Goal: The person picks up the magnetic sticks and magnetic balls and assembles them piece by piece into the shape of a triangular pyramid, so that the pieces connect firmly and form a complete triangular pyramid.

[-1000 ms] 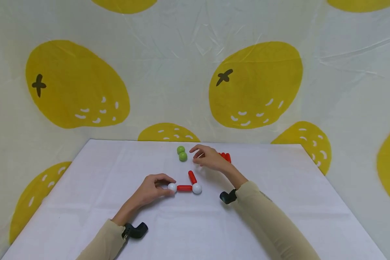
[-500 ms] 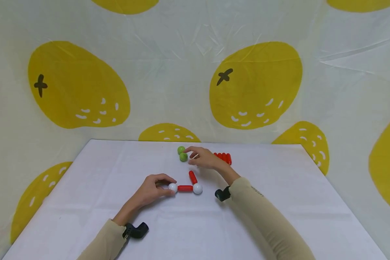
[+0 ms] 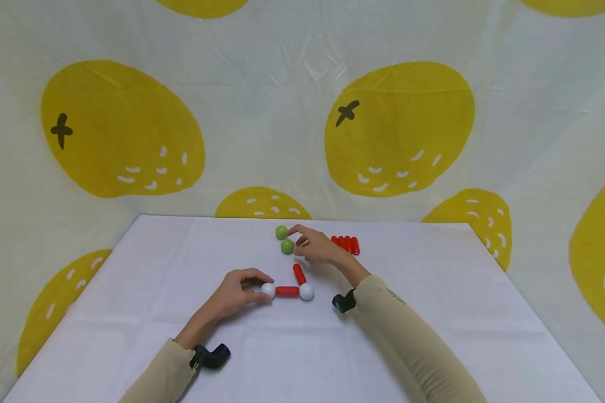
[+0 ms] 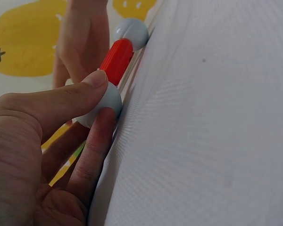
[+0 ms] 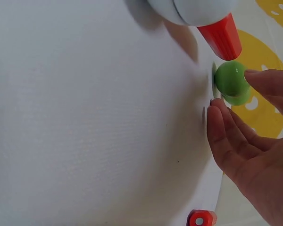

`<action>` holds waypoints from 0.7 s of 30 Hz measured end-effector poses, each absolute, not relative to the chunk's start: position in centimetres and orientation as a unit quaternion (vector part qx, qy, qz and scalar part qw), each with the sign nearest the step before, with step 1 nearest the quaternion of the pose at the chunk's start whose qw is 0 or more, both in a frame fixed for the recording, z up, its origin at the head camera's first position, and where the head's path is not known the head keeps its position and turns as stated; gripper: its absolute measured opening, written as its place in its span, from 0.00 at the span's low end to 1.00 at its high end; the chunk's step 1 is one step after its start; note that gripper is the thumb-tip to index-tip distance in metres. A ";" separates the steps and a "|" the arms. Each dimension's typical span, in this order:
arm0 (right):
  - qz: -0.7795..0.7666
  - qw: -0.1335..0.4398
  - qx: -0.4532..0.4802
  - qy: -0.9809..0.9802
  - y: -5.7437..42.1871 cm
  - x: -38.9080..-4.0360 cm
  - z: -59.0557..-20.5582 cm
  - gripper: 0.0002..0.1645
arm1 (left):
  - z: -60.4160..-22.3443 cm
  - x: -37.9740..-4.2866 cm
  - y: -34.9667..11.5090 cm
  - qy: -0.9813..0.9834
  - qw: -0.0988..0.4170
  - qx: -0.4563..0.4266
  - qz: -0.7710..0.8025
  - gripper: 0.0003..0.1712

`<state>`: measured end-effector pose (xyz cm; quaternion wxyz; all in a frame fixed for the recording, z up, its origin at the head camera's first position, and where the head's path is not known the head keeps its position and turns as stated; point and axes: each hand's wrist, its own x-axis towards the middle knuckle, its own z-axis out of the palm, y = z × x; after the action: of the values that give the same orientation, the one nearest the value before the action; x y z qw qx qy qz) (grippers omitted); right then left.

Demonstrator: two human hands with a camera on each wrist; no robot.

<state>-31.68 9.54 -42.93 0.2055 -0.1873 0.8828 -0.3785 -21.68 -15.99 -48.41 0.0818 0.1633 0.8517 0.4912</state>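
My left hand (image 3: 236,292) pinches a white ball (image 3: 268,290) between thumb and fingers. A red rod (image 3: 287,291) joins that ball to a second white ball (image 3: 307,291). From the second ball another red rod (image 3: 299,273) points toward the back of the table. My right hand (image 3: 316,246) is beside two green balls, its fingers loosely bent and apart. The nearer green ball (image 3: 287,246) lies by the thumb and fingertips; whether they touch it I cannot tell. Close to the index fingertip lies the farther green ball (image 3: 281,232). In the right wrist view the space between thumb and fingers holds nothing.
Several red rods (image 3: 345,244) lie side by side behind the right wrist. Everything rests on a white-covered table (image 3: 433,336). A curtain (image 3: 267,129) printed with yellow fruit hangs behind its back edge.
My right hand has moved left to the green balls. The nearer ball has shifted slightly right and toward me, away from the farther one. The left hand keeps its hold.
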 end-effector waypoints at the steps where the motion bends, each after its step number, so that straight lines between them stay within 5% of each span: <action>1: -0.378 0.205 -0.187 0.883 9.5 -31.7 -43.0 0.28 | -48.4 -21.7 -16.0 0.852 0.082 0.164 0.491 0.17; 21: -0.371 0.179 -0.202 0.888 9.4 -31.7 -43.8 0.18 | -48.4 -21.8 -16.1 0.854 0.081 0.167 0.487 0.17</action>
<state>-31.70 9.37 -43.78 0.1793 -0.2025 0.8884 -0.3709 -21.84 -16.06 -48.43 0.0810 0.1671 0.8536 0.4867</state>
